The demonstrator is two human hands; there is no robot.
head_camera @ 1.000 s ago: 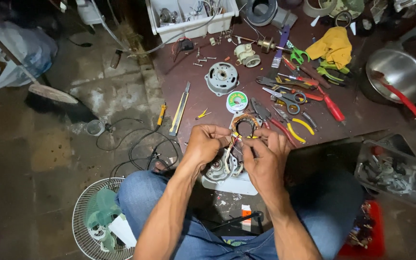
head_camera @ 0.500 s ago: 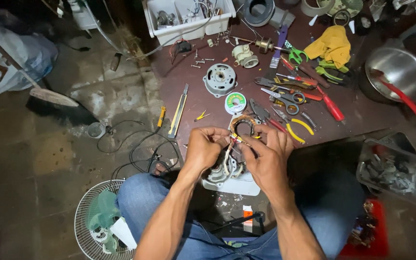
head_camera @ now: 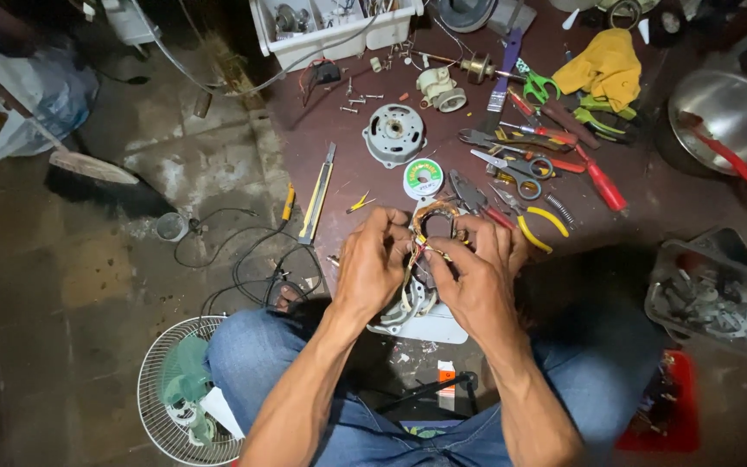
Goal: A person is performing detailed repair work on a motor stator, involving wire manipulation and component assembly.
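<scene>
Both the left hand (head_camera: 372, 270) and the right hand (head_camera: 475, 278) pinch the motor stator's (head_camera: 430, 227) wires at the table's (head_camera: 347, 177) near edge (pliers (head_camera: 520, 218) crowd just beyond).

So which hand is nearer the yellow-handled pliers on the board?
Right. The right hand lies just beside the yellow-handled pliers, its fingers almost at the handles. The left hand is further off, across the copper-wound motor coil both hands are working on.

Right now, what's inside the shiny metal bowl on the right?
A red-handled tool lies in the metal bowl, its handle sticking out over the rim. Its working end is not clear.
</scene>
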